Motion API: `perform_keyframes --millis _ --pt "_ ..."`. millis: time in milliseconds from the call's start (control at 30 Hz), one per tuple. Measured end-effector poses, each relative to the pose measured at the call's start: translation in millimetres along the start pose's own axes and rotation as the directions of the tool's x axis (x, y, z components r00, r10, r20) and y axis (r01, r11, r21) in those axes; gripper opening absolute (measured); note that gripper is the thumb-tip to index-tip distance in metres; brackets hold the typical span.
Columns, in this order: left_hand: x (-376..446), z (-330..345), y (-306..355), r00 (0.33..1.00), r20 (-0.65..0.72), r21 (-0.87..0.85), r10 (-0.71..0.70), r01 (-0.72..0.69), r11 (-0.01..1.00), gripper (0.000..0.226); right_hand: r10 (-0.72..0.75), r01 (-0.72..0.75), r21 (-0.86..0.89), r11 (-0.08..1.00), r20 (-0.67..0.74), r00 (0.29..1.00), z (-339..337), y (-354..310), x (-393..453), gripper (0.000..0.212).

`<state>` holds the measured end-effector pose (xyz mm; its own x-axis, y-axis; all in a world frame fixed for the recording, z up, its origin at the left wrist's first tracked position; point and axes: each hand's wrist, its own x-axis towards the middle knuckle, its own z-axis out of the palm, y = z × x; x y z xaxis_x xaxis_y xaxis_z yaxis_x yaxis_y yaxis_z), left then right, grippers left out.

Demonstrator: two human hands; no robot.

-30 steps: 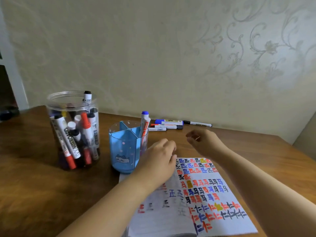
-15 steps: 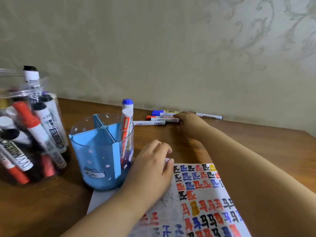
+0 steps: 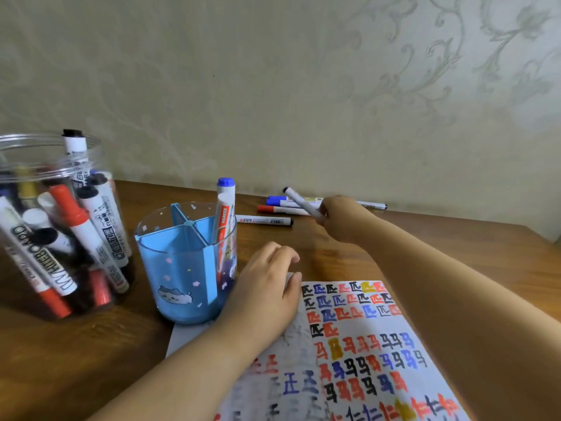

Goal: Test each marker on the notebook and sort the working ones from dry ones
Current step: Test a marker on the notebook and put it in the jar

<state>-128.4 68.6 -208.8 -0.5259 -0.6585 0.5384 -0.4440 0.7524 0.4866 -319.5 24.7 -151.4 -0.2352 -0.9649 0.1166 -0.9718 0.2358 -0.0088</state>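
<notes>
Her right hand (image 3: 340, 218), empty a second ago, has closed around a thin white black-capped marker (image 3: 299, 202) lifted from the row beyond it, ready for testing on the scribbled paper notebook (image 3: 364, 354) pinned under her flat left hand (image 3: 267, 293).

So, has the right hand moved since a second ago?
Yes. The right hand has reached forward from above the notebook to the loose markers by the wall and lifted one marker.

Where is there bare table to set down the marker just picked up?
Bare wood lies right of the notebook, beyond the right hand toward the table edge, and in front of the clear jar. It is crowded along the wall, where loose markers lie, and around the blue holder.
</notes>
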Motion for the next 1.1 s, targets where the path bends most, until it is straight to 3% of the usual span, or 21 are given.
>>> perform_keyframes --millis 67,133,200,400,467,500,533,600,667,700,767,833,933,1100 --pt "-2.0 -3.9 3.9 1.0 -0.021 -0.041 -0.004 0.003 0.999 0.027 0.059 -0.06 0.277 0.959 0.015 0.998 -16.5 -4.2 -31.9 0.025" --pt "-3.4 -10.6 12.3 0.998 -0.054 -0.078 -0.02 0.016 0.997 0.028 0.124 -0.164 0.676 0.718 0.108 0.986 -25.2 -10.9 -69.8 0.021" --pt "-3.1 -18.2 23.8 0.996 -0.071 -0.117 -0.05 0.041 0.992 0.028 0.108 -0.208 0.871 0.446 0.178 0.978 -26.1 -17.4 -105.4 0.015" --pt "-17.2 -34.3 54.4 0.964 0.25 -0.005 -0.086 0.09 0.996 0.027 0.149 -0.276 0.959 -0.056 0.282 0.948 -20.9 -32.0 -181.0 0.018" --pt "-27.9 -41.3 55.3 0.95 0.297 -0.026 -0.093 0.106 0.994 0.026 0.116 -0.313 0.936 -0.16 0.333 0.936 -24.7 -35.5 -198.2 0.019" --pt "-32.8 -44.2 54.8 0.947 0.306 -0.031 -0.092 0.107 0.994 0.025 0.109 -0.337 0.934 -0.12 0.35 0.931 -27.6 -37.8 -205.7 0.022" --pt "-37.6 -46.8 54.0 0.948 0.305 -0.027 -0.088 0.101 0.994 0.025 0.127 -0.362 0.931 0.043 0.354 0.927 -30.9 -40.7 -213.4 0.026" --pt "-46.0 -51.0 51.9 0.95 0.301 -0.008 -0.085 0.092 0.996 0.028 0.196 -0.307 0.793 0.526 0.239 0.951 -34.7 -45.5 -225.1 0.033" --pt "-53.0 -52.8 50.6 0.944 0.322 -0.003 -0.073 0.078 0.997 0.032 0.153 -0.081 0.473 0.877 -0.117 0.981 -31.8 -48.4 -231.9 0.029" --pt "-55.3 -52.7 50.4 0.942 0.33 -0.008 -0.056 0.062 0.998 0.032 0.037 0.043 0.262 0.964 -0.293 0.955 -29.3 -48.9 -232.2 0.022" --pt "-57.5 -51.2 51.5 0.941 0.337 -0.02 -0.021 0.029 0.999 0.025 -0.208 0.22 -0.016 0.975 -0.395 0.895 -20.0 -48.2 -227.2 0.023" --pt "-57.8 -48.9 50.7 0.937 0.349 -0.04 -0.005 0.021 0.999 0.018 -0.341 0.339 -0.06 0.939 -0.292 0.893 -9.2 -51.1 -219.4 0.025" --pt "-58.7 -46.4 40.3 0.914 0.406 -0.021 0.006 0.003 1.0 0.019 -0.375 0.372 -0.045 0.927 -0.123 0.919 6.7 -56.7 -214.4 0.024" --pt "-58.6 -50.4 32.8 0.875 0.481 0.013 0.05 -0.065 0.998 0.017 -0.356 0.357 -0.009 0.934 -0.087 0.93 12.9 -58.5 -211.5 0.024"
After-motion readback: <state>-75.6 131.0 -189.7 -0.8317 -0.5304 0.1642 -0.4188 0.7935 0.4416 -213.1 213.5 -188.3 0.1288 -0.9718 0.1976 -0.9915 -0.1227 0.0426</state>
